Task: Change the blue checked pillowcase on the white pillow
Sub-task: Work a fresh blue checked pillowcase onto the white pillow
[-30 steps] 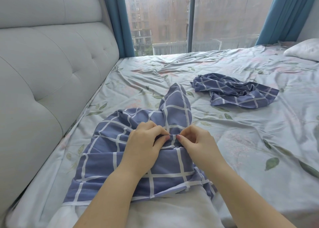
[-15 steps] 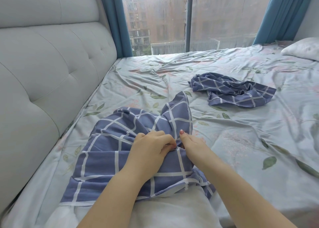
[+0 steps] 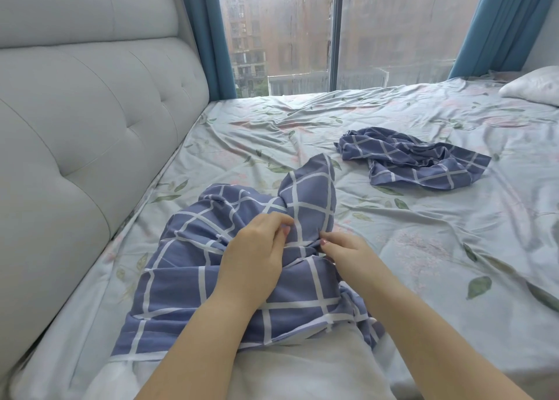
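Observation:
A blue checked pillowcase lies bunched on the bed in front of me, partly over a white pillow whose near end shows bare at the bottom. My left hand pinches a gathered fold of this pillowcase near its middle. My right hand grips the same fold from the right, fingertips close to the left hand's. One corner of the fabric stands up beyond my fingers. A second blue checked pillowcase lies crumpled farther away on the right.
The bed has a pale floral sheet, wrinkled. A grey padded headboard runs along the left. Another white pillow lies at the far right. A window with blue curtains is behind the bed.
Both hands have kept gathering the pillowcase fabric, shifting their pinch slightly along the fold. The raised corner of fabric has sunk lower.

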